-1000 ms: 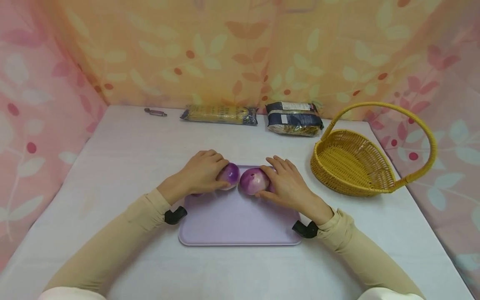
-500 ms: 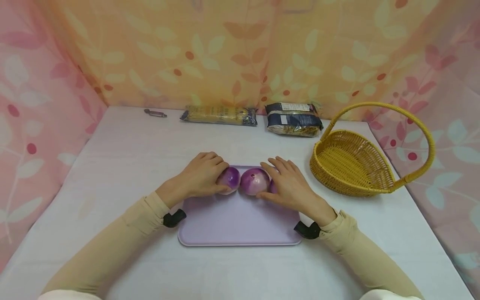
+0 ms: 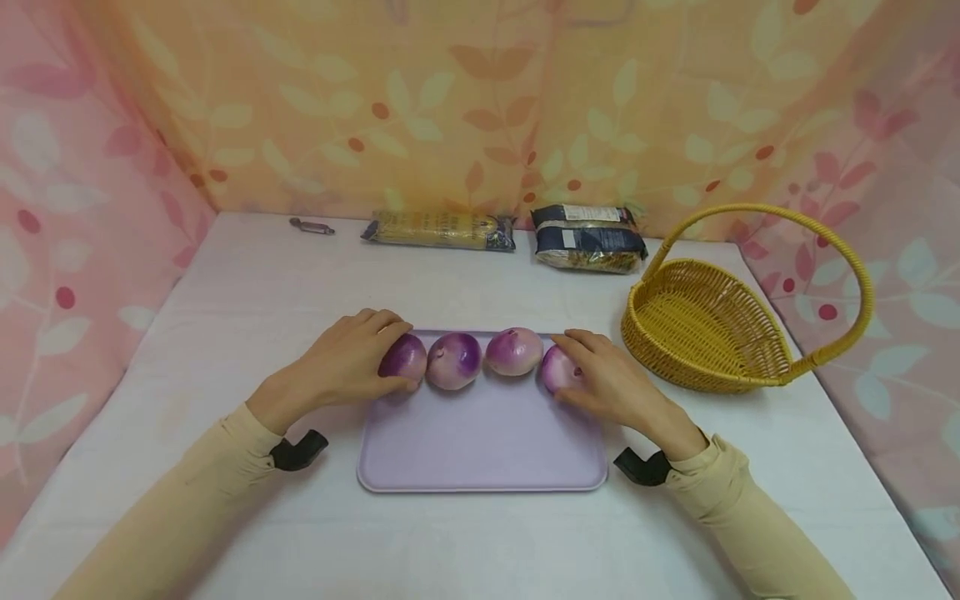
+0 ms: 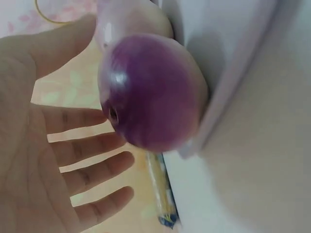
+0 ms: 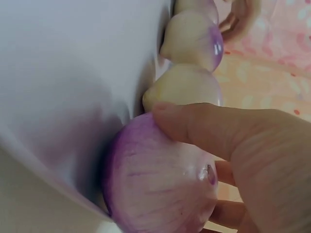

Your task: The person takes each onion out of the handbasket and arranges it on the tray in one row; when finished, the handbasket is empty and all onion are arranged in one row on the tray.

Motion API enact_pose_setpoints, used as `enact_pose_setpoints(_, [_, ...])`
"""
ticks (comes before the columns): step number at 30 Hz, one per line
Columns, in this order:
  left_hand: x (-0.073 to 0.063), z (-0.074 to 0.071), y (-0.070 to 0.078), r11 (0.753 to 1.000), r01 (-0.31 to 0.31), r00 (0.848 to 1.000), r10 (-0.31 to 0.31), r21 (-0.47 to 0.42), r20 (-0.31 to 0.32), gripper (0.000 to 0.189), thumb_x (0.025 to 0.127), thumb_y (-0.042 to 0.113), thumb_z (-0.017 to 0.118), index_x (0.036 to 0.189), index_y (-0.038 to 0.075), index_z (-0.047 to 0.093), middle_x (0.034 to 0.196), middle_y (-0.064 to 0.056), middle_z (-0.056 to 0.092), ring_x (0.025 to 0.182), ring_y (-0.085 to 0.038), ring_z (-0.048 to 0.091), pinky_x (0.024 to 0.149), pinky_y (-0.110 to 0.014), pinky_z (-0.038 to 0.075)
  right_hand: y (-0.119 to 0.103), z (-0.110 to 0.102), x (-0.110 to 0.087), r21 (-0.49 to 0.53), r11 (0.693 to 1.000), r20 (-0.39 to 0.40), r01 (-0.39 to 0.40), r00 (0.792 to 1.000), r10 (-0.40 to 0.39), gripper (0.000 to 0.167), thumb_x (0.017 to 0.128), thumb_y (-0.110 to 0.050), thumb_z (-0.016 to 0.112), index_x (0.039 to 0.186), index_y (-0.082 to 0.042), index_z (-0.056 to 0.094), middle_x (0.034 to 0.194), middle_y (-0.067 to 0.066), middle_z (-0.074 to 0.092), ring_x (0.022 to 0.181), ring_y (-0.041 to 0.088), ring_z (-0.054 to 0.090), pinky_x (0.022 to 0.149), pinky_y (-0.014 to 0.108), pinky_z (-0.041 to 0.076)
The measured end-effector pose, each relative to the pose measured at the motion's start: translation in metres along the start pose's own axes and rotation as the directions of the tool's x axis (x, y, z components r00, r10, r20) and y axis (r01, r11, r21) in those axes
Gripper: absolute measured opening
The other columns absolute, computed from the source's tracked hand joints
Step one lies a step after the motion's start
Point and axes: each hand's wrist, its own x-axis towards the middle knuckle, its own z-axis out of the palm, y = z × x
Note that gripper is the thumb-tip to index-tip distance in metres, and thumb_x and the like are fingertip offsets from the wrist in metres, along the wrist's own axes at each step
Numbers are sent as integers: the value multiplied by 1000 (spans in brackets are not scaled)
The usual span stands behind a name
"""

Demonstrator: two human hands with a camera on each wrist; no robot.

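Several purple-and-white onions stand in a row along the far edge of a lilac tray [image 3: 480,450]. My left hand [image 3: 337,362] is at the leftmost onion [image 3: 405,360], its fingers behind it and thumb in front. In the left wrist view those fingers [image 4: 92,148] are spread and nearly straight beside the onion [image 4: 155,92]. My right hand [image 3: 618,383] holds the rightmost onion [image 3: 558,371]; in the right wrist view its thumb [image 5: 194,121] lies on the onion [image 5: 155,179], with fingers behind. Between the hands sit two onions, a darker one [image 3: 454,361] and a paler one [image 3: 514,351].
To the right stands a yellow wicker basket [image 3: 630,329] with a tall handle. Along the back lie a long yellow pack [image 3: 438,229] that looks like spaghetti, a dark blue food bag [image 3: 588,240] and a small slim purplish object [image 3: 312,226]. Patterned curtains border the table.
Both hands have moved apart, the left to the left and the right to the right. They have left the two middle onions, which now show in full, and are at the outer ones.
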Motion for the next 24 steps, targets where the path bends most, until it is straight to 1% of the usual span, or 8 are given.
enact_pose_setpoints(2, [-6, 0, -3, 1000, 15, 1000, -15, -12, 21, 80, 75, 55, 77, 135, 7, 54, 134, -12, 56, 121, -32, 52, 99, -53, 44, 1, 0, 0, 5, 1000, -11, -9, 1000, 9, 76, 75, -32, 83, 138, -4, 51, 136, 22, 54, 120, 39, 56, 101, 52, 47])
enact_pose_setpoints(5, [-10, 1, -5, 1000, 21, 999, -20, -20, 36, 83, 74, 55, 79, 137, 7, 53, 135, -12, 55, 121, -31, 52, 99, -53, 45, 3, 0, 0, 3, 1000, -16, -21, 1000, 21, 76, 76, -33, 82, 138, -3, 51, 136, 22, 53, 121, 40, 55, 102, 53, 46])
enact_pose_setpoints(12, [-8, 4, -10, 1000, 7, 1000, -7, -28, 1, 72, 78, 42, 80, 135, 5, 54, 130, -13, 57, 116, -31, 54, 94, -52, 49, 1, 0, 3, -5, 999, -9, -32, 999, 32, 75, 78, -37, 80, 140, -5, 50, 137, 22, 53, 122, 40, 55, 102, 53, 46])
enact_pose_setpoints(15, [-8, 6, -11, 999, 3, 1000, -3, -35, -6, 70, 78, 40, 80, 134, 5, 55, 129, -13, 58, 115, -31, 55, 93, -52, 49, 0, 0, 3, -10, 1000, -7, -24, 1000, 24, 77, 78, -38, 80, 141, -5, 49, 139, 23, 52, 123, 41, 54, 103, 54, 45])
enact_pose_setpoints(20, [-8, 6, -10, 999, 2, 1000, -2, -47, -4, 70, 78, 39, 80, 134, 5, 55, 128, -12, 58, 114, -31, 56, 93, -51, 50, -4, -1, 4, -33, 999, -14, 7, 1000, -7, 83, 74, -42, 82, 142, -9, 48, 146, 23, 45, 136, 44, 41, 109, 60, 36])
enact_pose_setpoints(24, [-9, 5, -10, 999, 7, 1000, -7, -43, -8, 70, 77, 39, 81, 133, 5, 55, 127, -13, 58, 113, -31, 56, 93, -51, 50, -11, 1, 10, -49, 997, -16, 54, 998, -55, 84, 73, -48, 81, 142, -10, 49, 148, 22, 43, 141, 45, 34, 112, 64, 29])
